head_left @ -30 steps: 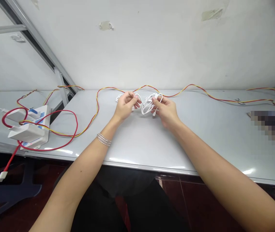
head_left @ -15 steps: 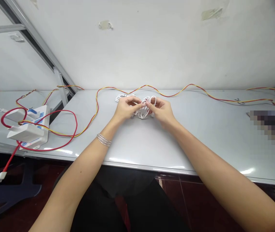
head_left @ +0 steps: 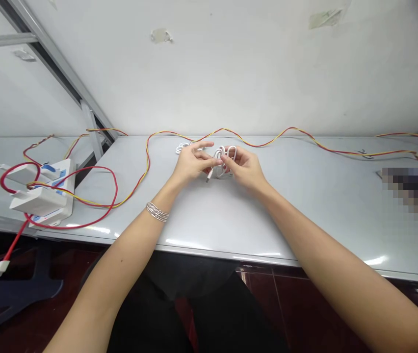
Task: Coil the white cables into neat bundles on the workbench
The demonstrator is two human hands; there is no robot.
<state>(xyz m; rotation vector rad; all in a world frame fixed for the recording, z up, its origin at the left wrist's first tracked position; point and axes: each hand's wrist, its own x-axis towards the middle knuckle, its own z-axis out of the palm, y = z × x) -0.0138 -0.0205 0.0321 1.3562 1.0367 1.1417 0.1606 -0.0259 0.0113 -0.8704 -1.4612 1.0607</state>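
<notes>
While both hands meet over the middle of the grey table (head_left: pixel 231 215), they hold a looped white cable (head_left: pixel 219 156) between them, close to the table's back edge. The left hand (head_left: pixel 191 162) has its thumb pressed to the left side of the loops, with one finger stretched out above and apart from the thumb; the right hand (head_left: pixel 248 168) pinches the loops with its thumb and fingers, and a rounded bight of cable stands up beside its fingers. A small connector (head_left: pixel 208 178) points down from the bundle just below the left hand's fingertips. Whether the lowest loops touch the table is hard to tell, as they are small and partly hidden by the fingers. Just behind the left hand lies another white coil (head_left: pixel 181 148), partly covered by that hand. A twisted red and yellow wire (head_left: pixel 291 128) runs in waves along the back of the table, near the foot of the white wall (head_left: pixel 253 73). On the left side, a white power strip (head_left: pixel 68 186) carries white adapters (head_left: pixel 41 201), with a red cable (head_left: pixel 116 189) looping over the surface. A silvery bracelet (head_left: pixel 157 212) circles the left wrist. Toward the right end lies a pixelated object (head_left: pixel 413 189).
</notes>
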